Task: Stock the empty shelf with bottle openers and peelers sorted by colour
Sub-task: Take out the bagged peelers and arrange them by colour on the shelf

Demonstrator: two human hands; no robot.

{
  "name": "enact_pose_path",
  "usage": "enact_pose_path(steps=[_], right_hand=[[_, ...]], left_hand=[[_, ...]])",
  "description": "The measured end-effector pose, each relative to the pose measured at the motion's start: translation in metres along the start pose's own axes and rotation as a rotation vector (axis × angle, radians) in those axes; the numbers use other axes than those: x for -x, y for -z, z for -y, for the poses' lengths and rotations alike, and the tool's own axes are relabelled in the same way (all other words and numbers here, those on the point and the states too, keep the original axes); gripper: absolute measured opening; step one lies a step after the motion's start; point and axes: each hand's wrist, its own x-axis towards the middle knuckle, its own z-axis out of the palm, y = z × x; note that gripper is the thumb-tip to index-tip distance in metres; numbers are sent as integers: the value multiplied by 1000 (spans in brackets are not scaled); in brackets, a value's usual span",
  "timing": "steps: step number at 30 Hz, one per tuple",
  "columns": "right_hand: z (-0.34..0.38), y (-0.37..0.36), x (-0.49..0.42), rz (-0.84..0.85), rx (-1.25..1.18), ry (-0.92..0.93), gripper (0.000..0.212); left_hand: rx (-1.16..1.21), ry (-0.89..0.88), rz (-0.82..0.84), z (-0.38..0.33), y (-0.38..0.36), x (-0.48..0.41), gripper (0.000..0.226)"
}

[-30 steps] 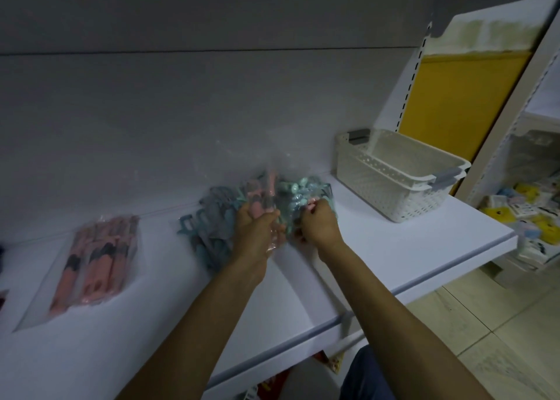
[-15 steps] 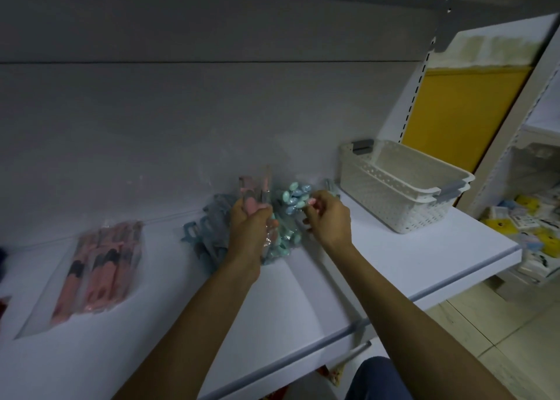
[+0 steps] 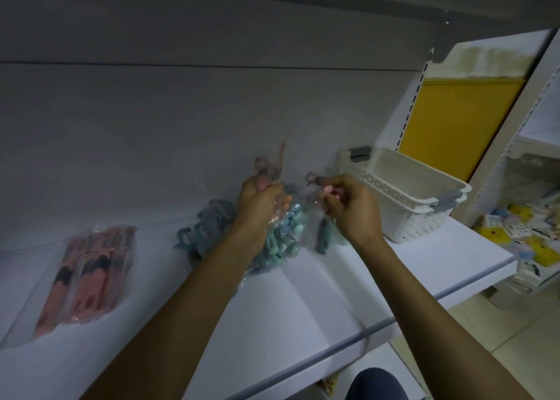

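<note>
Left hand (image 3: 259, 201) grips pink pieces (image 3: 266, 169), right hand (image 3: 351, 208) pinches a pink piece (image 3: 328, 191), teal packet (image 3: 281, 242) between them.

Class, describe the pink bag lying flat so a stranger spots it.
Find the white shelf. At its left end lies the clear bag of pink tools. Unlike the blue heap beside it, it is pink with dark bands.

No legible text, label, brand or number on any surface in view.
</note>
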Motion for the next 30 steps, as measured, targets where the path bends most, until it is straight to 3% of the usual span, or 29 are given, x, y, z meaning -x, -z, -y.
enact_pose_path(steps=[4,8,12,15,17,18,20,25,28,30], right_hand=[[-13,8,12,-101,-44,-72,14],[-13,8,28,-134,50,108,18],[2,6,30,-170,202,364,12],[15,1,30,-220,247,477,11],[26,-8,34,-169,257,494,11],[31,-14,39,-106,273,490,10],[37,-25,50,35,320,478,12],[40,-34,68,361,265,324,27],[43,-34,70,379,46,244,25],[47,-36,70,257,-239,111,26]], left_hand=[[-28,100,-80,27,8,6,10],[-14,179,-82,44,7,13,5],[-13,193,-79,46,3,17,21],[121,212,-16,38,2,21,30],[249,205,91,32,4,23,54],[314,245,133,31,5,22,63],[388,381,135,26,11,21,55],[182,437,35,28,26,21,35],[203,417,-7,17,27,22,27],[181,383,-57,7,30,21,18]])
